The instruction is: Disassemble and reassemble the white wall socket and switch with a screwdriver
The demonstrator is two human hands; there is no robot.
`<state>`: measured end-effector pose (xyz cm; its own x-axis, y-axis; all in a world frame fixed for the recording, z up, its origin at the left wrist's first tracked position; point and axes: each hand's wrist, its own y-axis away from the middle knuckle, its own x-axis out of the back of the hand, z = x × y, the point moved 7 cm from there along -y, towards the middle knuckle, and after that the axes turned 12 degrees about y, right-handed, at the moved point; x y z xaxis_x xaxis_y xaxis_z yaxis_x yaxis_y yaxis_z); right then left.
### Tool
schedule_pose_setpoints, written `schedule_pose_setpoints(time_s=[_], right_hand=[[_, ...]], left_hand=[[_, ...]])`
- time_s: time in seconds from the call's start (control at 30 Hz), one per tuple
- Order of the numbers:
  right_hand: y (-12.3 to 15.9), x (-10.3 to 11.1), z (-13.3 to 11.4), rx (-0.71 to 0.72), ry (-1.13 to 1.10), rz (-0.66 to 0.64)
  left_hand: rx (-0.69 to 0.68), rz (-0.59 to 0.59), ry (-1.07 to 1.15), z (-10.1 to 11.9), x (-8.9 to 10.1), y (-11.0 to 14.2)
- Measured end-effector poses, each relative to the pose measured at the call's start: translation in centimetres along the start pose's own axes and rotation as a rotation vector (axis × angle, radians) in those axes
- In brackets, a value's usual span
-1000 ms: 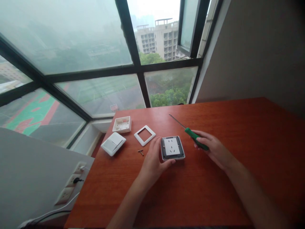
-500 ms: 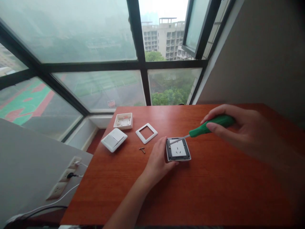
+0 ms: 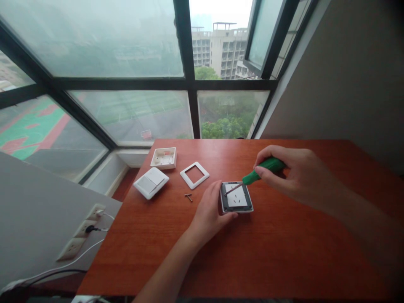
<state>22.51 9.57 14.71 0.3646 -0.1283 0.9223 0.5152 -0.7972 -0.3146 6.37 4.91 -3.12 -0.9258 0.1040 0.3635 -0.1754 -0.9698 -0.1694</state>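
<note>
A square wall socket (image 3: 236,198) with a white face and dark surround lies on the red-brown table (image 3: 271,252). My left hand (image 3: 210,210) grips its left and near edges, thumb along the front. My right hand (image 3: 296,172) is wrapped round a green-handled screwdriver (image 3: 261,170). The metal shaft slants down to the left, and its tip rests at the socket's left side.
To the left on the table lie a white square frame (image 3: 194,175), a white rocker switch (image 3: 150,182), an open white back box (image 3: 163,158) and a small screw (image 3: 188,196). The window is behind; a wall power strip (image 3: 82,231) with cables sits lower left.
My right hand picked the screwdriver up off the table and brought its tip down onto the socket. The left hand has kept its hold on the socket.
</note>
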Motion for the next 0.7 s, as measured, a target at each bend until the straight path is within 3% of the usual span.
schedule_pose_setpoints(time_s=[0.27, 0.7], right_hand=[[-0.3, 0.0, -0.6, 0.031, 0.042, 0.005], [-3.1, -0.3, -4.4, 0.231, 0.140, -0.110]], left_hand=[[0.003, -0.003, -0.015, 0.2, 0.0, 0.0], [-0.014, -0.005, -0.008, 0.4, 0.1, -0.2]])
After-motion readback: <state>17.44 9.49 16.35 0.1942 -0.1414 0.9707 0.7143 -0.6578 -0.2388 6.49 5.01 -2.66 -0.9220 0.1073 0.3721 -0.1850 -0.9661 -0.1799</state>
